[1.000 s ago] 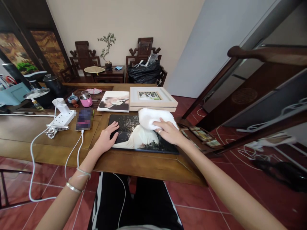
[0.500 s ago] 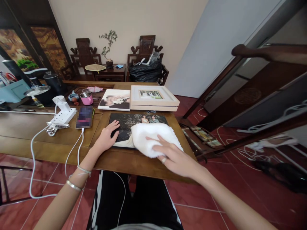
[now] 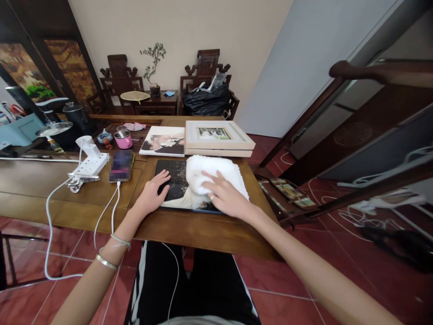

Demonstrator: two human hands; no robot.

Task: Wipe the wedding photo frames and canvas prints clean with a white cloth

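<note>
A dark photo panel (image 3: 174,180) lies flat on the wooden table in front of me. My left hand (image 3: 154,192) rests on its left edge, fingers stretched out, holding nothing. Pressed onto the panel's right part is a fluffy white cloth (image 3: 230,174), bunched under my right hand (image 3: 225,194), which grips it. The cloth covers the upper right of the picture, while a pale dress shows along the bottom.
Behind the panel lie a white-edged photo print (image 3: 162,141) and stacked pale picture frames (image 3: 219,137). To the left are a phone (image 3: 121,166) on a charging cable, a power strip (image 3: 91,164) and a pink cup (image 3: 123,140). A wooden chair (image 3: 352,131) stands on the right.
My right hand has slid the white cloth away from me and slightly left, uncovering the panel's lower edge and hiding the figures at its top. My left hand stays put.
</note>
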